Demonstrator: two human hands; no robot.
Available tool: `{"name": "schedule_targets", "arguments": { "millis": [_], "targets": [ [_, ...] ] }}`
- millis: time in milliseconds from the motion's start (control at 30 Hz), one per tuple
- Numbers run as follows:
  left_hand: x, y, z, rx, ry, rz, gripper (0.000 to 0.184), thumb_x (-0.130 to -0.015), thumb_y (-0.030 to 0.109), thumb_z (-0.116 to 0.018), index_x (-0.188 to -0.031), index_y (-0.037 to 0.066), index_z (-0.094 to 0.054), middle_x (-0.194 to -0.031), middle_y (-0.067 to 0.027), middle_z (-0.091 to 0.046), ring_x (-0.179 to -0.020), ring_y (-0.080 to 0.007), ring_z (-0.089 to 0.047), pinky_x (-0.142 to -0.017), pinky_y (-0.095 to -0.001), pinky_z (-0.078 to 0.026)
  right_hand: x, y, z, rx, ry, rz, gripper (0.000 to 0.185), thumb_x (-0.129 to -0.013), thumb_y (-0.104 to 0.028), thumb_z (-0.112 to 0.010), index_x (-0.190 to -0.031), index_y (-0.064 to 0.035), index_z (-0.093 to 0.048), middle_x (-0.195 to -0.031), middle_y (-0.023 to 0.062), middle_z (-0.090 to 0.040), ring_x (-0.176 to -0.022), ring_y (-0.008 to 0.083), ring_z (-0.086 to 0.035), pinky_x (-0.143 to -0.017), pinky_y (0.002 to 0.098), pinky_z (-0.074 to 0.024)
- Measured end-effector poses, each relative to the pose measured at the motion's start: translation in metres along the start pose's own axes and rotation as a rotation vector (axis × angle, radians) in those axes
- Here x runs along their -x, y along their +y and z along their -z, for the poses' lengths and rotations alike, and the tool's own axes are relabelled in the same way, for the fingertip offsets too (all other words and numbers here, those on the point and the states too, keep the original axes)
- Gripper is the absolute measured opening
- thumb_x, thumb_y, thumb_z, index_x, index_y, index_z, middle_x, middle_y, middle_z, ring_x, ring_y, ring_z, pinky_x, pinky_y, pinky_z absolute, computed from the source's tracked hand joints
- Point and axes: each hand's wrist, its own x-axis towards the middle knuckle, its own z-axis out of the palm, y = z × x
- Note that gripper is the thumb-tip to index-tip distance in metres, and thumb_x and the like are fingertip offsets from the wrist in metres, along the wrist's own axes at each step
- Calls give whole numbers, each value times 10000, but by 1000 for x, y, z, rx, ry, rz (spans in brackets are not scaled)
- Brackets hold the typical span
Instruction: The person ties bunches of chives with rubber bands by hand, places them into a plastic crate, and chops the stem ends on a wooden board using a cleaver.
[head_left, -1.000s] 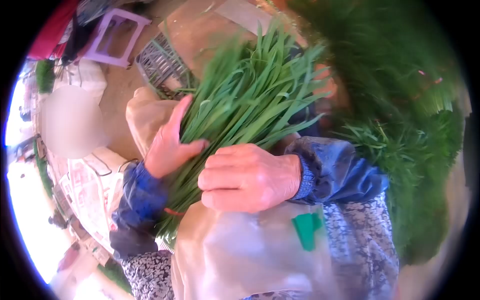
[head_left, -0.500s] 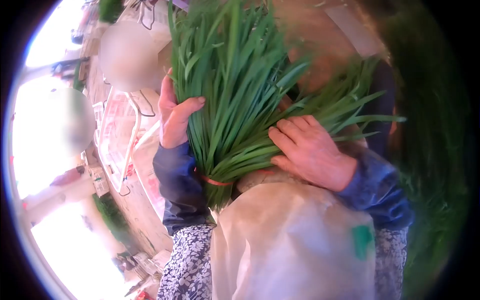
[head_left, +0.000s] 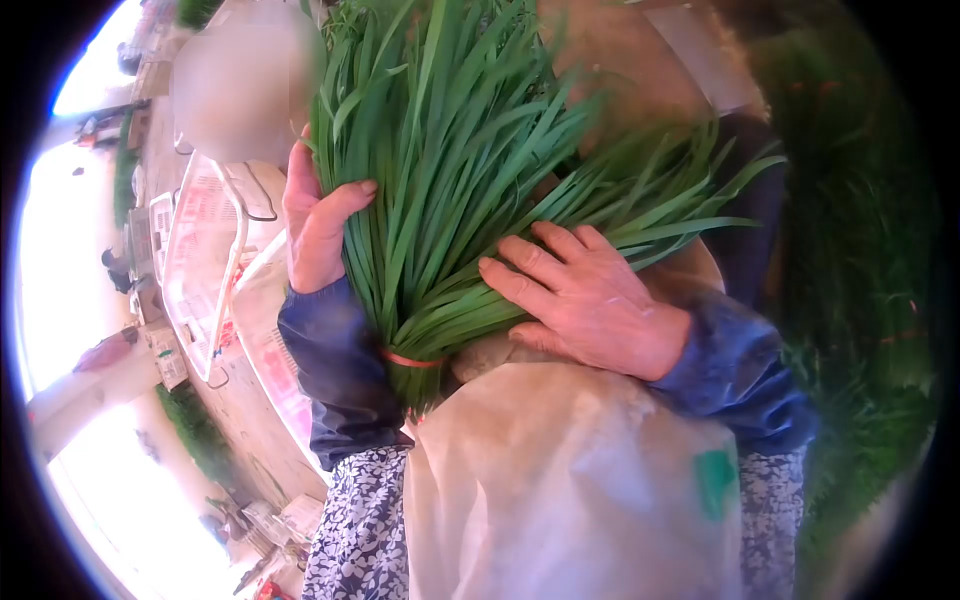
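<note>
A large bunch of garlic chives (head_left: 430, 200) stands in front of my body, its long green leaves fanning up and to the right. An orange-red band (head_left: 412, 360) circles it near the base. My left hand (head_left: 318, 230) is closed around the bunch's left side, thumb in front and the other fingers mostly hidden behind the leaves. Across the leaves that lean right lies my right hand (head_left: 605, 305), fingers stretched and apart, thumb along their lower edge. The stem ends rest by the pale apron (head_left: 570, 480) on my lap.
Pink and white plastic baskets (head_left: 190, 265) with handles are on the left. A dark mass of green leaves (head_left: 870, 250) fills the right side, with orange-red bands among it. A brown surface (head_left: 640, 60) lies beyond the chives.
Both hands and the bunch sit slightly further left in view. My right hand's fingers are spread wider over the leaves. My left hand keeps its hold.
</note>
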Motion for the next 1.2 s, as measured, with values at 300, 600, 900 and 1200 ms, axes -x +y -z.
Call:
{"name": "schedule_targets", "arguments": {
  "millis": [300,600,900,1200],
  "targets": [
    [-4,-5,-8,-153,3,-61,797,-748,-131,-568,-1484,1,-291,-1305,-168,-570,-1161,-237,-592,-1016,-356,-466,-57,-8,25,-9,283,281,642,-654,-298,-787,-1198,-8,-607,-1301,141,-533,-1239,364,-485,-1076,543,-343],
    [-4,-4,5,-115,21,-62,802,-753,-126,-549,-1495,-9,-267,-1308,-147,-564,-1165,-212,-578,-1009,-335,-454,-55,14,2,34,70,112,545,-718,-331,-749,-1119,17,-627,-1164,156,-595,-1071,332,-572,-1033,506,-409],
    [0,-6,-1,-194,29,-102,859,-746,-116,-548,-1524,-19,-197,-1376,-167,-518,-1231,-224,-542,-1041,-341,-430,-99,47,3,-466,490,-230,209,-952,-37,-579,-1158,-6,-561,-864,128,-631,-659,193,-601,-633,320,-512],
    [-2,-7,-4,-177,-7,-101,875,-744,-99,-535,-1535,-13,-172,-1424,-172,-468,-1280,-231,-500,-1077,-340,-390,-105,55,-3,-446,547,-130,262,-881,-59,-639,-1136,-3,-615,-950,161,-664,-835,290,-639,-726,372,-522]
  ]
}}
